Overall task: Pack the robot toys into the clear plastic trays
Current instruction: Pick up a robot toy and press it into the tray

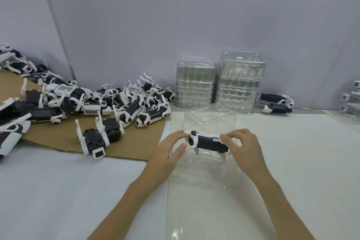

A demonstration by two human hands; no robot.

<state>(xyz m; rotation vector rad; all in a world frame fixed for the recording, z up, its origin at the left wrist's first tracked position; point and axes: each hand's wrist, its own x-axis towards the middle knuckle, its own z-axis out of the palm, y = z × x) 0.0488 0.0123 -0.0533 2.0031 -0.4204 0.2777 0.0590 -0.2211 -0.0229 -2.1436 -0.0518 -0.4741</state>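
Note:
A black and white robot dog toy (207,141) lies on its side in an open clear plastic tray (209,117) at the middle of the table. My left hand (168,152) pinches the toy's left end with thumb and fingers. At the toy's right end, my right hand (240,143) grips it with curled fingers. The tray's lid part stands up behind the toy. A big pile of loose robot toys (124,101) lies on brown cardboard (64,138) to the left, with one toy (97,138) standing nearer the front edge of the cardboard.
Two stacks of clear trays (195,84) (240,82) stand against the back wall. Packed toys (276,102) lie to their right, and more sit at the far right edge (350,97). A glossy white sheet (253,191) covers the table under my hands.

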